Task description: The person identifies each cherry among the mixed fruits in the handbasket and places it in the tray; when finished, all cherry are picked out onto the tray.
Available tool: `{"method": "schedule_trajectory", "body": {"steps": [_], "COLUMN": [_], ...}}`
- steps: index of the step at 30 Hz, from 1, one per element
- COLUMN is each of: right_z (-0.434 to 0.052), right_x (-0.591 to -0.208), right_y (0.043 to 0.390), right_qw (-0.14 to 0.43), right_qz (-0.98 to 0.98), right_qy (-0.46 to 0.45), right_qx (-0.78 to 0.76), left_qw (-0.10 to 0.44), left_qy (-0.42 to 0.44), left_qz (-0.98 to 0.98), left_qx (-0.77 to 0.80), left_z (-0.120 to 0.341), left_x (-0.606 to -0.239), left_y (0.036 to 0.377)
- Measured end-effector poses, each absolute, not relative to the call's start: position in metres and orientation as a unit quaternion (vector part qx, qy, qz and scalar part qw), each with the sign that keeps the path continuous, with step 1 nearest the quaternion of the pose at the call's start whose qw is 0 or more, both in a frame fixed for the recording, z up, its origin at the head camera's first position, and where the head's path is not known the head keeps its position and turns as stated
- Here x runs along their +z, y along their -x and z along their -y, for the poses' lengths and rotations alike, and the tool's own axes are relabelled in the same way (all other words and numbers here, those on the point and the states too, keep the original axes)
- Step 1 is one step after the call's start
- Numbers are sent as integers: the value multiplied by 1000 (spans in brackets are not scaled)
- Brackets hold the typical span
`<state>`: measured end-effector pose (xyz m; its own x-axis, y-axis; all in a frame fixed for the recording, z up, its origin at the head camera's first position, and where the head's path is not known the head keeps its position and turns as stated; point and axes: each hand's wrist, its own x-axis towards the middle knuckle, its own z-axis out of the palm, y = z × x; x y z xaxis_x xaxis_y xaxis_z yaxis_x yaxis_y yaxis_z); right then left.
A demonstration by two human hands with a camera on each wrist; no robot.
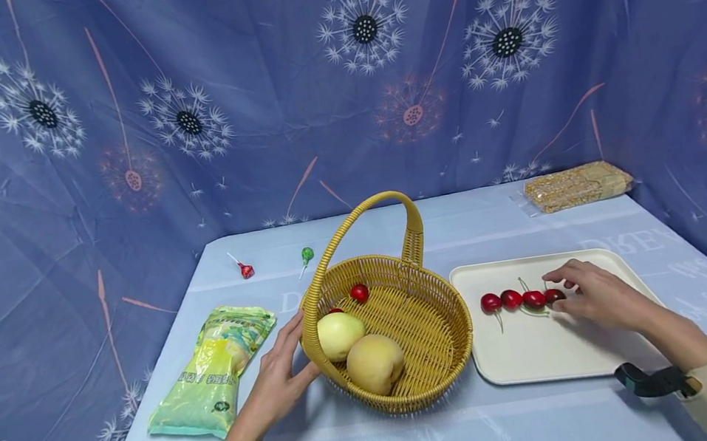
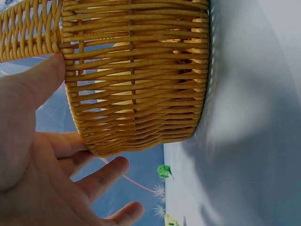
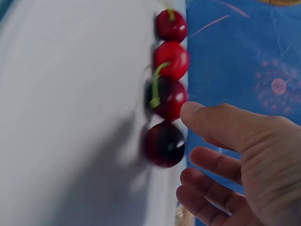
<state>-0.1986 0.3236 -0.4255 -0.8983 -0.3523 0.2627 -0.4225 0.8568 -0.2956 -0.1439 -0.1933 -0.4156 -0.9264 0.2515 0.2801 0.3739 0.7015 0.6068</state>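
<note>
My left hand (image 1: 278,381) rests at the left side of a yellow wicker basket (image 1: 431,329), its thumb at the rim by the foot of the handle and its other fingers spread. Inside the basket lie a peach (image 1: 375,364), a pale green-yellow fruit (image 1: 337,336) and a cherry (image 1: 359,293); another red fruit is mostly hidden behind the pale one. Over a cream tray (image 1: 526,361), my right hand (image 1: 598,296) has its thumb and fingers parted around the rightmost cherry (image 3: 164,144) of a row of several. Green stems show on some cherries.
A green-yellow snack bag (image 1: 213,373) lies left of the basket. Behind it are a red lollipop (image 1: 246,270) and a green lollipop (image 1: 307,255). A clear-wrapped tan package (image 1: 577,186) lies at the back right, near the blue curtain (image 1: 283,95).
</note>
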Motion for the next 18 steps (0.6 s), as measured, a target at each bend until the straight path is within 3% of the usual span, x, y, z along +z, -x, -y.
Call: {"method": "schedule_trajectory", "body": {"steps": [18], "right_z": [-250], "right_x": [-369], "right_y": [200], "right_qw": [161], "right_qz": [928], "right_qy": [-287], "right_qx": [174], "left_qw": [81], "left_qy": [165], "left_qz": [917], "left_qx": [-355], "left_z": [193], "left_x": [-415], "left_y": [142]}}
